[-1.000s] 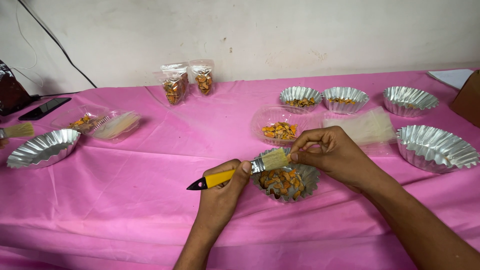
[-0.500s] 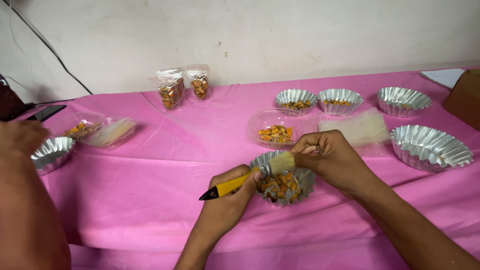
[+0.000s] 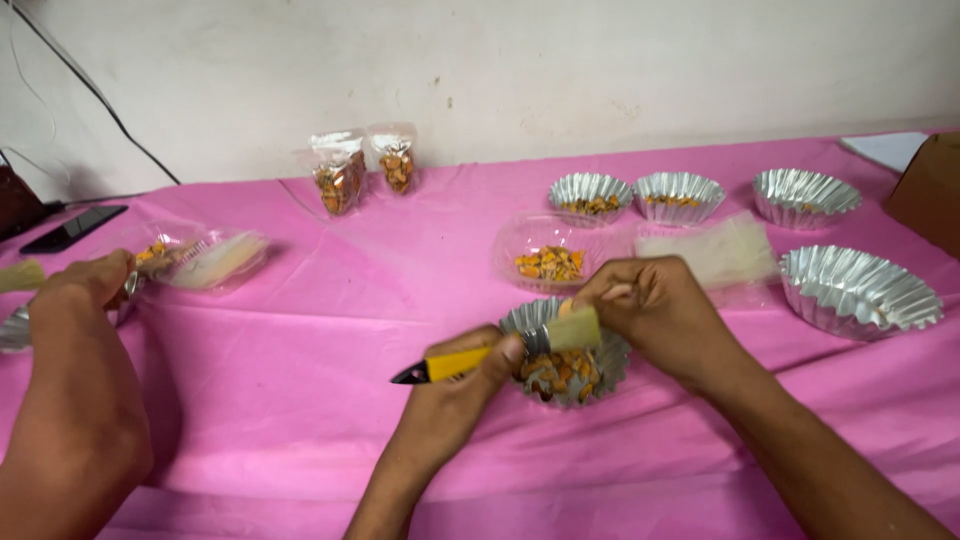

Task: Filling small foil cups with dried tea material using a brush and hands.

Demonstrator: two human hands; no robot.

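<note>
The left hand [image 3: 470, 375] gripped the yellow-handled brush [image 3: 500, 352] over the filled foil cup [image 3: 566, 352], right-hand fingers [image 3: 618, 292] pinched at its bristles; light, short strokes seemed advisable.

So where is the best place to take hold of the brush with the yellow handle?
Probably the yellow handle of the brush, from its free black-tipped end on the left. It lies nearly level there, while the bristles sit over the fluted foil cup, crowded by the left hand and right hand.
</note>
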